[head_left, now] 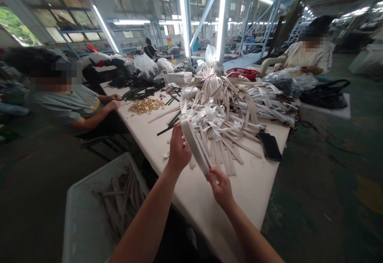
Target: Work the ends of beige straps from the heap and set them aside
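A beige strap (195,146) is stretched between my two hands above the table (191,191). My left hand (178,151) is closed round its upper end, thumb against the strap. Lower down and to the right, my right hand (220,185) pinches the other end. Just beyond them lies a heap of similar beige straps (223,151), some with white wrapping strips (212,117) over them. A bundle of straps (211,81), tied with a pink band, stands at the back of the heap.
Gold metal rings (146,105) and black straps (140,89) lie at the left. A phone (270,146) rests near the right edge. A white bin (72,203) with straps stands at lower left. One person (74,107) sits left, another (311,57) at back right.
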